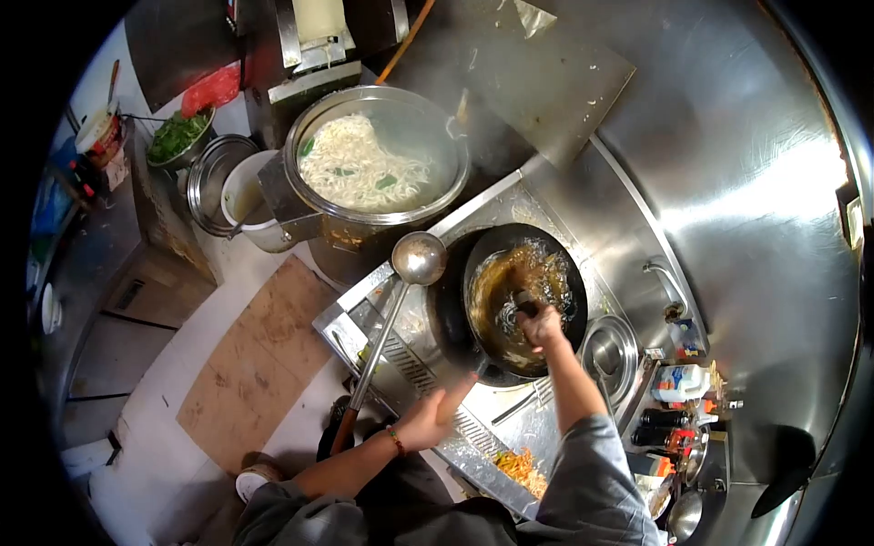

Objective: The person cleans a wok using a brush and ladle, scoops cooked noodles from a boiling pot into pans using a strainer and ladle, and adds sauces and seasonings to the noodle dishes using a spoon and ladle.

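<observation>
**Both hands busy at the wok**

From here I see the black wok (580, 296) on the steel worktop (428, 341), right in front of the person. The left hand (423, 421) has its grip closed around the wok's wooden handle (461, 393), which points back towards the body. The right hand (543, 329) reaches over the wok, its grip shut on a short dark tool (525, 301); I cannot tell just what the tool is. Brown, bubbly liquid (492, 296) lies in the wok around it.

A long ladle leans just beside the wok, its round bowl (419, 258) near the rim and its far end by the left forearm. Beyond that, a big steel pot (382, 217) holds pale noodles (350, 168) with bits of green among them. A white bucket (250, 187) stands next to the pot, and a bowl of leafy greens (179, 136) sits farther off, near a red plastic bag (211, 89).

Over by the right arm, a round steel lid or pan (610, 361) lies near the wok, with a white jug (681, 382) past it. Orange shreds of food (522, 471) lie close to the person, between the two arms.
</observation>
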Demonstrator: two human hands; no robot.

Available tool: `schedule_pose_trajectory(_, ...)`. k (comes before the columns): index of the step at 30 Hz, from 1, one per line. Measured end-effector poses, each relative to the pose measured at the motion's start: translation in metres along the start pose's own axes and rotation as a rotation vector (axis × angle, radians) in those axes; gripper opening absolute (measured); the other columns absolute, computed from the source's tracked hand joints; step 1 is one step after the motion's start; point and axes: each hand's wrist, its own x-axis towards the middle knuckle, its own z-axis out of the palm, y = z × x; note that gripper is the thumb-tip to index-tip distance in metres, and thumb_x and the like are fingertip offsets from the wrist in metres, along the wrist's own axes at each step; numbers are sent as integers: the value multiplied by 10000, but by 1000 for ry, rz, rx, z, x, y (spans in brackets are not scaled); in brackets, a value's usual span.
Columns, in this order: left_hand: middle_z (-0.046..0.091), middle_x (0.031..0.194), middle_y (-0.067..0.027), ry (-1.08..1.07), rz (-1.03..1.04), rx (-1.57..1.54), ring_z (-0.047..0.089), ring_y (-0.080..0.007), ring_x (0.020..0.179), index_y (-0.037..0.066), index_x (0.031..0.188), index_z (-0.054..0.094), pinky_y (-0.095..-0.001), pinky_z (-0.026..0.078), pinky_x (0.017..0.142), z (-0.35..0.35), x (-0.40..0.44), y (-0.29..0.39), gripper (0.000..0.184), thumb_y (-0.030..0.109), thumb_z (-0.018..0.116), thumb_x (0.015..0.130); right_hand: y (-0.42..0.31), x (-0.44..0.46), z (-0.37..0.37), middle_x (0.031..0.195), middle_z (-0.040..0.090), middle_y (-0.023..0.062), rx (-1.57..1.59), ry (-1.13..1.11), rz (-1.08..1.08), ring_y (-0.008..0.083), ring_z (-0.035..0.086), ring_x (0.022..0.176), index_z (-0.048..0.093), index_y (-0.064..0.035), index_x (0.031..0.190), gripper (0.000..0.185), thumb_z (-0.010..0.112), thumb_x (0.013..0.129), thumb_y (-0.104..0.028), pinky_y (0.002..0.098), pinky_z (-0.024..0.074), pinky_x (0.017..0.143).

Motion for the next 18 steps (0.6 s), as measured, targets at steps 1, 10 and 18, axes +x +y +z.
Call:
schedule_pose_trajectory(1,571,1038,-270,50,-8,-2,569,-364,988,-49,1269,343,-392,459,808,3,-1,-3,641,120,630,721,-79,-37,-32,939,640,214,3,-114,230,320,629,896,566,-48,1120,507,697,720,-330,353,510,767)
schedule_pose_trajectory(10,603,836,-205,33,-59,-62,608,-286,673,-44,1242,360,-365,480,599,-4,-11,25,614,117,623,711,-135,-75,-75,754,588,114,752,-525,281,196,568,514,559,-7,1109,364,600,809,-210,329,461,397)
schedule_pose_trajectory(18,557,691,-94,31,16,-116,548,-142,485,-11,1195,393,-299,443,451,-6,-6,8,538,93,635,725,-97,-99,-60,976,637,176,241,-366,-155,245,609,848,556,-15,1171,486,641,781,-292,355,515,577)
